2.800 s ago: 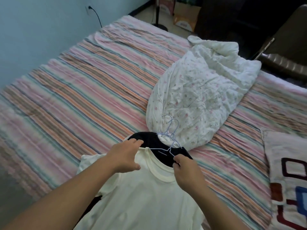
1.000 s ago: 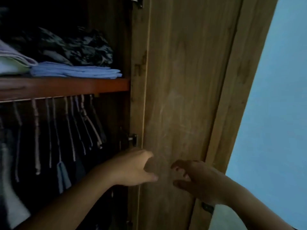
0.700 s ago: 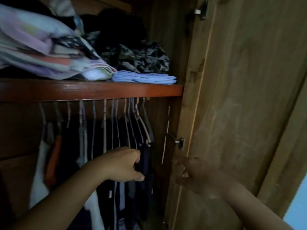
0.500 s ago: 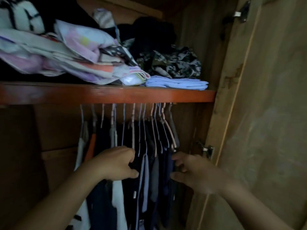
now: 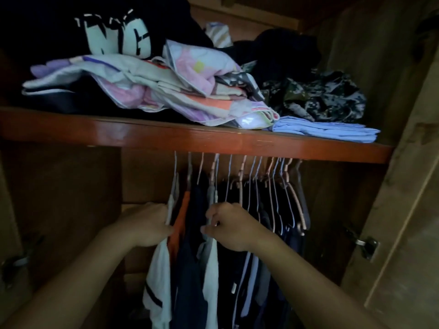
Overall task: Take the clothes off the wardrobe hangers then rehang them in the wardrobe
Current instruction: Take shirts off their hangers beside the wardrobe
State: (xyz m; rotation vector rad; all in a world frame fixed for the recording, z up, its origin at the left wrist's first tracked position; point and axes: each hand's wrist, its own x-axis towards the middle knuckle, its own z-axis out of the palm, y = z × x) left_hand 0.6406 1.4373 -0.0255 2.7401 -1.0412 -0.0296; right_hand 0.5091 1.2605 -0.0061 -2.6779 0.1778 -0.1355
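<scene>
Both hands moved left; right hand (image 5: 234,227) fingers pinch the white garment (image 5: 211,269).

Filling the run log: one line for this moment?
stage: wardrobe | left hand: grips white garment | right hand: pinches grey-white garment | hangers: on rail

The hanging rail is hidden behind the front edge of the shelf (image 5: 213,141); the tops of the hanger hooks (image 5: 242,167) vanish behind it. Left hand (image 5: 147,225) fingertips are buried among the hanging clothes (image 5: 190,269), so its grasp cannot be determined. Lower garments are cut off by the bottom edge. Dark garments on the right merge in shadow; individual pieces are indistinguishable.
</scene>
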